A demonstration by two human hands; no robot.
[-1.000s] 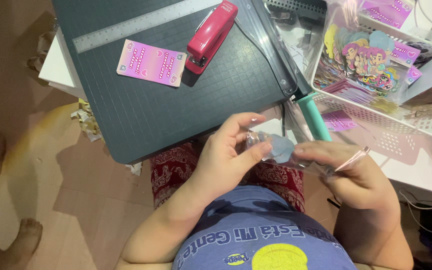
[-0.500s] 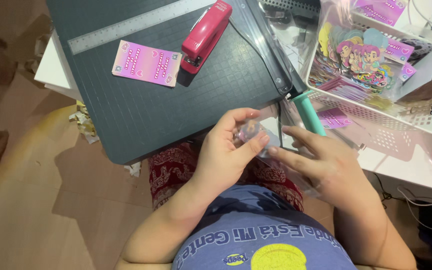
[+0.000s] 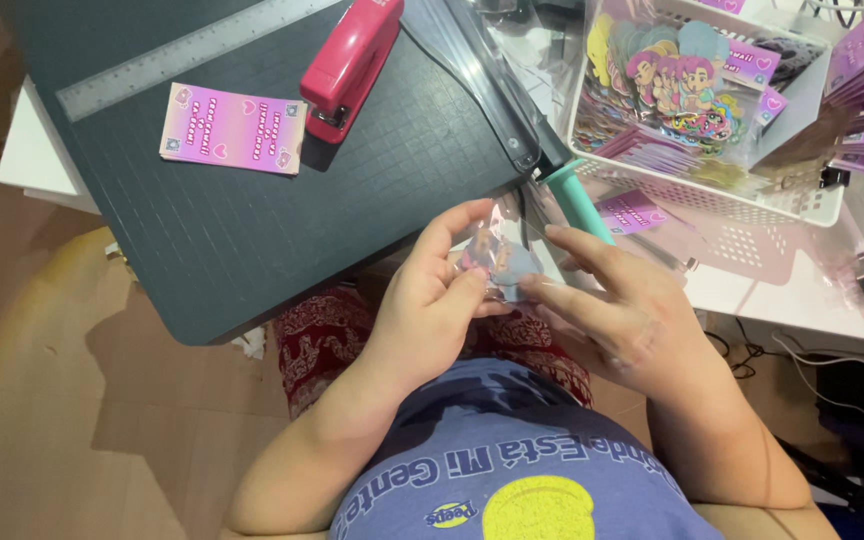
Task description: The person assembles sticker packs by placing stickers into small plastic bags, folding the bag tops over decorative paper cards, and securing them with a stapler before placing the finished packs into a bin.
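Two hands meet over my lap, just off the near edge of the dark cutting mat. My left hand pinches a small clear bag between thumb and forefinger, the thumb on its near lower edge and the forefinger curled over its top. Inside the bag sits what looks like a pale blue sticker, though the plastic's glare blurs its shape. My right hand lies flat against the bag's right side, fingers stretched out and loose rather than curled, their tips touching the plastic just beside my left thumb. The bag hangs in the air between both hands, above my red patterned trousers. On the mat, well apart from my fingers, lie a pink card and a red stapler. A white basket of stickers stands on the right.
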